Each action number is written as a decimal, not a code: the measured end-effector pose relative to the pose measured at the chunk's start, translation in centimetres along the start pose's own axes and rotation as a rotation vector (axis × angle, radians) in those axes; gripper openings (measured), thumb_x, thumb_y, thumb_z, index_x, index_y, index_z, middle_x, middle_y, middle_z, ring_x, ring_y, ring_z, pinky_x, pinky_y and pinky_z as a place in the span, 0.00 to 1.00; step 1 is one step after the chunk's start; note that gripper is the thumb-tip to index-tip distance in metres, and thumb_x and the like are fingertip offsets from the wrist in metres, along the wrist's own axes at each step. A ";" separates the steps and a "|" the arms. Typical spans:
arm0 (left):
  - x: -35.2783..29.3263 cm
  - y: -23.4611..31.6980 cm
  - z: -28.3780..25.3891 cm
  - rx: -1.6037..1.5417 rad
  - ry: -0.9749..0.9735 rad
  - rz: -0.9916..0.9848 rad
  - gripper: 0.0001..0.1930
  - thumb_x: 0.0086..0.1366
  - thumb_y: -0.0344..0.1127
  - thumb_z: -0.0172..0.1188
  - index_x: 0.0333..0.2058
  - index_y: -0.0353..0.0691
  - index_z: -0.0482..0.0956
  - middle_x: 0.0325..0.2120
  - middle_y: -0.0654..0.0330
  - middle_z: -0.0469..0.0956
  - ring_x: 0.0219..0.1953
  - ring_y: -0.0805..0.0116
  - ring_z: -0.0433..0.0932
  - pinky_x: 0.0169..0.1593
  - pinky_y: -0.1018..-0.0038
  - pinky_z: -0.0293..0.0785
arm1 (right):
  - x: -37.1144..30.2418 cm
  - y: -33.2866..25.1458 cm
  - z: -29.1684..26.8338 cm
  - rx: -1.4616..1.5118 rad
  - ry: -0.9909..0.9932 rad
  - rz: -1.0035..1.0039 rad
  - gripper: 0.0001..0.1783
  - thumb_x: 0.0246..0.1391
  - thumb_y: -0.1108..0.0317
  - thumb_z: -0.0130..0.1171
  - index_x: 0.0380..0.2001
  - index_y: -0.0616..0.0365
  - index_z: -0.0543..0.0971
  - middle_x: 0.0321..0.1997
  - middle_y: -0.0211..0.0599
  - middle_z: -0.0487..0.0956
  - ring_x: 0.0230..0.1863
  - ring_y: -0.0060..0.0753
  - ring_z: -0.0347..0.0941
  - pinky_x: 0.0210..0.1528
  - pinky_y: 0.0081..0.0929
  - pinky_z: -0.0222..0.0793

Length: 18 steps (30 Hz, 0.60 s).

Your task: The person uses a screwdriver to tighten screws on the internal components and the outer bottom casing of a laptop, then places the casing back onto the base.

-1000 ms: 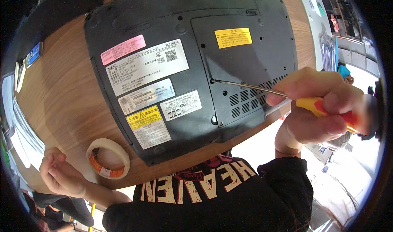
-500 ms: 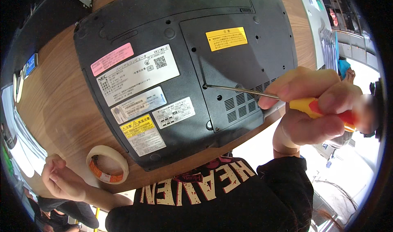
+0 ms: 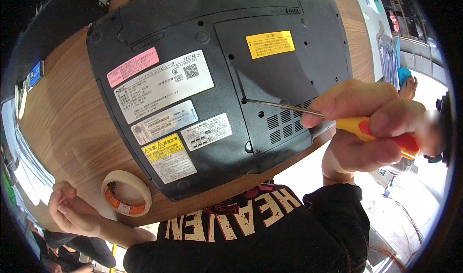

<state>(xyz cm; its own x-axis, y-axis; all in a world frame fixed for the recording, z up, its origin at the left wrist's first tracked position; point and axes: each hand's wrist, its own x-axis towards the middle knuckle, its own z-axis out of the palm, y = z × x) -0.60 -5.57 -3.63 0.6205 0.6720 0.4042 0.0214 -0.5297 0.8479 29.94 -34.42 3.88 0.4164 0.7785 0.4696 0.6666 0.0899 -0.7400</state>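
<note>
A black laptop [image 3: 219, 159] lies upside down on the wooden table, its vented underside cover and several stickers facing up. My right hand [image 3: 376, 114] is closed around the yellow and red handle of a screwdriver [image 3: 352, 124]. The long thin shaft slants left over the vents, and its tip meets a screw hole [image 3: 244, 101] at the cover's left edge. My left hand [image 3: 74, 210] rests by the table's near left edge with fingers curled and nothing visible in them. Beside it is a roll of masking tape [image 3: 120, 205], apart from the hand.
A black device [image 3: 53, 17] stands at the far left, with a small blue item [image 3: 36, 75] near it. Papers [image 3: 29, 152] lie along the left side. At the right, a stack of papers [image 3: 388, 56] sits on a white surface. Another person's legs [image 3: 82, 251] show at lower left.
The right hand and screwdriver have shifted very slightly, with the tip still at the same hole. The laptop appears a touch further right in view. My left hand stays put.
</note>
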 end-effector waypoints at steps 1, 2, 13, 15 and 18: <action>0.0 0.0 0.1 -0.005 0.011 -0.002 0.14 0.69 0.38 0.41 0.43 0.35 0.70 0.25 0.58 0.65 0.29 0.70 0.60 0.33 0.75 0.55 | 0.1 0.0 0.0 -0.002 -0.002 -0.002 0.19 0.55 0.48 0.44 0.33 0.53 0.63 0.23 0.42 0.75 0.16 0.30 0.74 0.16 0.20 0.71; 0.0 0.0 0.1 -0.011 0.022 -0.004 0.14 0.69 0.38 0.41 0.43 0.35 0.70 0.25 0.58 0.65 0.29 0.70 0.60 0.33 0.75 0.55 | 0.1 0.0 0.1 -0.006 -0.001 -0.006 0.19 0.55 0.48 0.45 0.33 0.53 0.63 0.23 0.42 0.75 0.16 0.30 0.74 0.16 0.20 0.71; 0.2 0.0 0.1 -0.028 -0.022 0.019 0.14 0.68 0.37 0.41 0.44 0.35 0.71 0.24 0.58 0.64 0.28 0.70 0.60 0.32 0.74 0.54 | 0.3 0.0 0.4 -0.001 -0.003 -0.023 0.17 0.52 0.54 0.52 0.31 0.55 0.63 0.23 0.43 0.76 0.16 0.29 0.74 0.16 0.18 0.70; 0.2 0.0 0.2 -0.032 -0.021 0.017 0.14 0.68 0.37 0.41 0.44 0.35 0.71 0.24 0.59 0.64 0.28 0.70 0.60 0.32 0.74 0.54 | 0.3 -0.2 0.4 -0.004 -0.005 -0.022 0.16 0.51 0.55 0.53 0.30 0.55 0.63 0.23 0.43 0.76 0.16 0.29 0.74 0.16 0.17 0.70; 0.3 0.0 0.3 -0.038 -0.020 0.010 0.14 0.68 0.36 0.41 0.44 0.35 0.71 0.24 0.59 0.64 0.28 0.70 0.60 0.32 0.74 0.55 | 0.2 -0.5 0.2 -0.008 -0.014 -0.020 0.16 0.50 0.56 0.55 0.30 0.56 0.64 0.23 0.43 0.76 0.16 0.29 0.74 0.16 0.17 0.70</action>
<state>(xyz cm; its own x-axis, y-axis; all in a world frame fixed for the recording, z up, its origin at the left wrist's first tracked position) -0.20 -5.51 -3.62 0.6357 0.6565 0.4059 -0.0139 -0.5160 0.8565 29.57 -34.13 4.23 0.3944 0.7853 0.4773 0.6794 0.1005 -0.7268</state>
